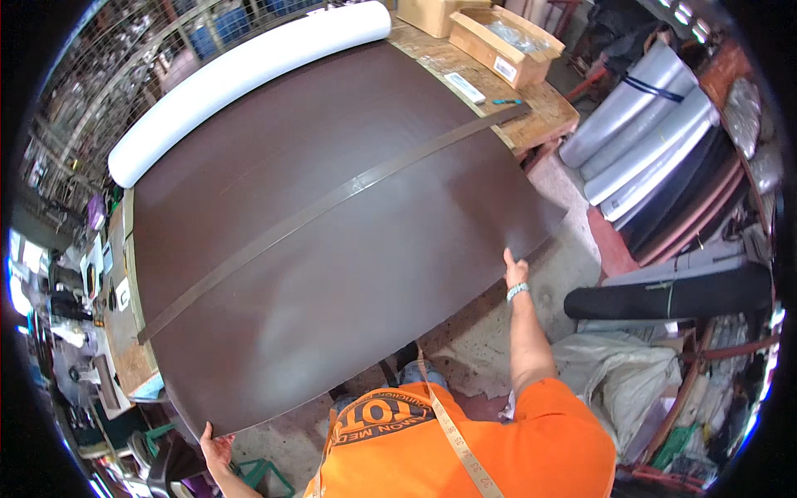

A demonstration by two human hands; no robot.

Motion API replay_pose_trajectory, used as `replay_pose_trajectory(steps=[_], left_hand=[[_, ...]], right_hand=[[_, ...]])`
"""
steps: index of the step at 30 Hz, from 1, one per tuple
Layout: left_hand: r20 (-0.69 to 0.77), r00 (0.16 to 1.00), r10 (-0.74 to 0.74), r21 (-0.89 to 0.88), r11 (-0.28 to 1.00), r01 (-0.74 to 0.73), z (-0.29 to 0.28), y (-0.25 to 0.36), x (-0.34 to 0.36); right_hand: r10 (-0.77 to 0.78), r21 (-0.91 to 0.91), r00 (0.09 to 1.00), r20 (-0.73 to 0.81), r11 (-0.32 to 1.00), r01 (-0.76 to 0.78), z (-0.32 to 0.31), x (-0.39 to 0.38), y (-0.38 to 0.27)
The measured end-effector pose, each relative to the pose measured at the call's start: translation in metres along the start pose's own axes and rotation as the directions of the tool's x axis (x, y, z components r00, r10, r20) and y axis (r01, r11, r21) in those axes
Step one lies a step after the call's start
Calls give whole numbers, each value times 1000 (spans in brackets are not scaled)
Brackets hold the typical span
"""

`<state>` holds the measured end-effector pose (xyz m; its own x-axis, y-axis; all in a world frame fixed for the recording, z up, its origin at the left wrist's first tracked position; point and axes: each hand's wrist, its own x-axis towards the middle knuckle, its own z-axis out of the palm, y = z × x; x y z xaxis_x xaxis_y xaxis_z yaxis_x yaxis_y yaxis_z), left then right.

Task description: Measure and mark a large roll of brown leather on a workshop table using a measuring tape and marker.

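Observation:
A wide dark brown sheet of leather-like material (pixel 274 191) spreads from a thick roll with a white backing (pixel 241 91) at the far side. Its near part hangs over the front of the table toward me. My left hand (pixel 216 446) pinches the near left corner. Farther right, my right hand (pixel 515 270) grips the near edge, thumb on top and the fingers hidden beneath. Across the sheet, from left to far right, lies a long flat metal straightedge (pixel 357 184); neither hand touches it. A yellow tape measure (pixel 455 436) hangs over my orange shirt.
On the wooden table (pixel 552 112) at the far right are an open cardboard box (pixel 506 50), a small white box (pixel 465 87) and a blue-green cutter (pixel 506 101). Silvery rolls (pixel 639 116) and a black roll (pixel 664 295) are to the right. Wire mesh (pixel 108 100) stands behind.

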<state>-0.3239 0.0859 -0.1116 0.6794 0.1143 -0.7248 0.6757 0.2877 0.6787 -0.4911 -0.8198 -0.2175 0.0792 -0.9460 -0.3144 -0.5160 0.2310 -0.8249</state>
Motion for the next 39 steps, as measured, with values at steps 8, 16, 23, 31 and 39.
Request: replay_pose_trajectory(steps=[8, 16, 23, 31, 39], left_hand=[[128, 990, 55, 54, 997, -63, 24, -15, -4], [171, 985, 23, 44, 999, -31, -15, -34, 17], [119, 989, 89, 32, 995, -93, -34, -75, 59], [95, 969, 226, 147, 960, -238, -31, -84, 61], [114, 926, 359, -120, 931, -346, -21, -67, 68]], right_hand=[[-73, 668, 695, 715, 364, -649, 53, 2, 59], [-60, 576, 590, 805, 315, -755, 117, -140, 81], [-33, 482, 513, 858, 398, -781, 140, -289, 80], [25, 392, 558, 830, 685, -614, 166, -374, 64], [41, 322, 749, 661, 886, -333, 133, -392, 49]])
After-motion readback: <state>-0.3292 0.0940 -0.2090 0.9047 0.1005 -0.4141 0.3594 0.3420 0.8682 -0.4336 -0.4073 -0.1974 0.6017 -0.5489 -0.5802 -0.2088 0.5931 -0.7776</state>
